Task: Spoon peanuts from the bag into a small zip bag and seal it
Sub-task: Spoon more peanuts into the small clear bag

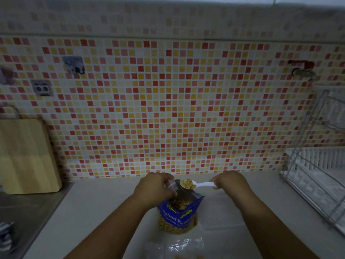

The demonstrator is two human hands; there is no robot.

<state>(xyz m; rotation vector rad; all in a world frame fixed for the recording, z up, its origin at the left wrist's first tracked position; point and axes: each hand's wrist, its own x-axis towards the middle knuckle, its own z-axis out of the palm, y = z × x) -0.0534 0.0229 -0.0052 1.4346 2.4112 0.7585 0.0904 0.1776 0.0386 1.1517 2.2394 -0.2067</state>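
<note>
The blue peanut bag (179, 212) stands upright on the pale bench (93, 212), its top open and a clear window low on its front showing the nuts inside. Everything else sits around it.

Just above its open mouth, the left hand (155, 187) grips a small clear zip bag (171, 184), the fingers curled down over the plastic and pinching its upper edge. Whether the little bag's bottom touches the peanut bag I cannot tell; the two overlap from where I stand.

Up and to the right of the peanut bag, the right hand (229, 182) pinches the handle end of a white plastic spoon (201, 185), fingers closed narrowly around it. The spoon lies roughly level, its bowl pointing left toward the zip bag, heaped with peanuts (187, 184) and hanging right at the zip bag's rim, above the peanut bag's opening.

In front of the peanut bag, nearer the person, some more clear plastic bags (177, 247) lie flat on the bench.

Far to its left a wooden cutting board (26, 156) leans against the tiled wall (168, 109), with a metal sink (28, 212) below it and a striped cloth (5, 234) at the sink's near end. Far to the peanut bag's right stands a wire dish rack (317, 174). The room is dim.
</note>
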